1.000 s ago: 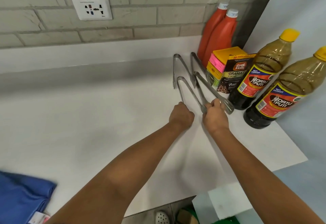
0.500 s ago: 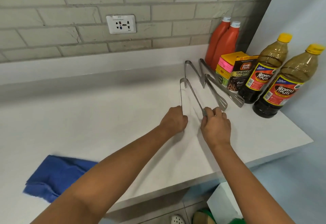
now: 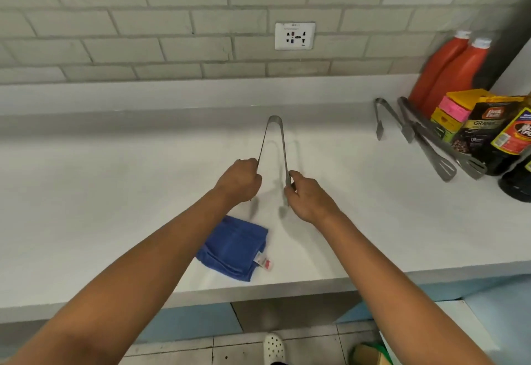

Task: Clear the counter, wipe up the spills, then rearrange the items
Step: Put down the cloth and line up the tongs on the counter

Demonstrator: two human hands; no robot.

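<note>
Steel tongs [image 3: 274, 137] are held over the middle of the white counter [image 3: 115, 192], hinge pointing at the wall. My left hand [image 3: 240, 179] grips the left arm of the tongs and my right hand [image 3: 306, 196] grips the right arm. The tong tips are hidden inside my fists. A folded blue cloth [image 3: 234, 246] lies on the counter near the front edge, partly under my left forearm.
Two more tongs [image 3: 419, 137] lie at the right end of the counter. Behind them stand two red bottles [image 3: 451, 74], a stack of boxes and a granules pack [image 3: 471, 126], and dark vinegar bottles [image 3: 514, 146]. A wall socket [image 3: 294, 36] sits above the backsplash.
Both hands have carried one pair of tongs left, away from the other tongs and bottles, toward the counter's middle. The view has swung left, bringing the blue cloth under my arms.
</note>
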